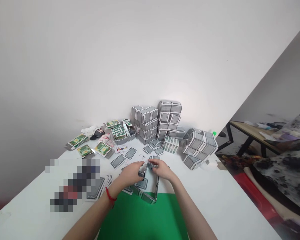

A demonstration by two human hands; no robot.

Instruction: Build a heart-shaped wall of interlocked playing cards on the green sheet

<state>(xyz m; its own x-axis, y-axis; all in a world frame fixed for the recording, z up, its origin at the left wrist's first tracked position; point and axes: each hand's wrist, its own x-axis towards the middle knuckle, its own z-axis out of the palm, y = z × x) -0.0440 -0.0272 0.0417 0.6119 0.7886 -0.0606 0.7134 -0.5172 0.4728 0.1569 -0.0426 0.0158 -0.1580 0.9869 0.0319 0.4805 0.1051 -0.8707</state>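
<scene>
My left hand [131,173] and my right hand [162,169] meet over an open grey patterned card box [150,190] that stands at the far edge of a green mat [142,216]. Both hands have their fingers curled on a small stack of grey-backed cards [150,163] held above the box. A red string is tied round my left wrist. Loose grey-backed cards [118,161] lie face down on the white table [227,196] just beyond my hands.
Stacks of grey wrapped card packs [170,116] stand against the wall, with another pile [198,146] to the right. Green-printed flat cartons [85,150] and a small tray of boxes [121,133] lie at the left. A blurred patch covers something at the left. A second table [247,128] stands at the right.
</scene>
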